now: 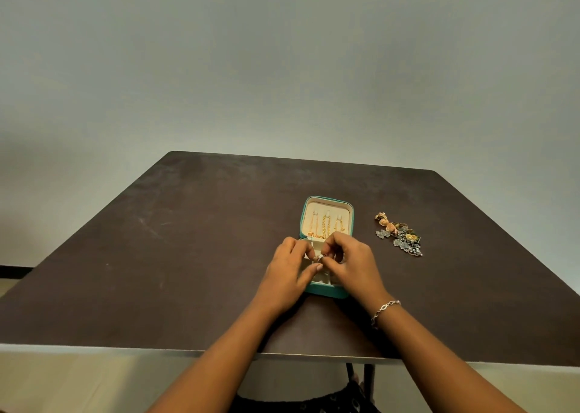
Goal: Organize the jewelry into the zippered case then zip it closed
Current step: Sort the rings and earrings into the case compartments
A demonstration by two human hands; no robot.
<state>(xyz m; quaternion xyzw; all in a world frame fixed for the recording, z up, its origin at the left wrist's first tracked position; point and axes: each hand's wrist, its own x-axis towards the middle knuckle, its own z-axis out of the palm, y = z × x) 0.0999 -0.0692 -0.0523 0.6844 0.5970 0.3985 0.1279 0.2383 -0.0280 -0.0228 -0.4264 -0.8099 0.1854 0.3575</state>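
Left hand [288,268] and right hand [351,262] both pinch a small ring [320,257] over the open teal case [326,291]; loose jewelry [398,235] lies to the right.

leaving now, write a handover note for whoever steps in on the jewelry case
Hands: left hand and right hand are both over the case's lower half, fingertips pinching a small ring between them.
Case: open and unzipped on the table; gold chains hang in the lid.
Loose pile of jewelry lies on the table to the right of the case, apart from it.
Done: chains are in.
Left: seat the ring, move the pile in, zip shut.
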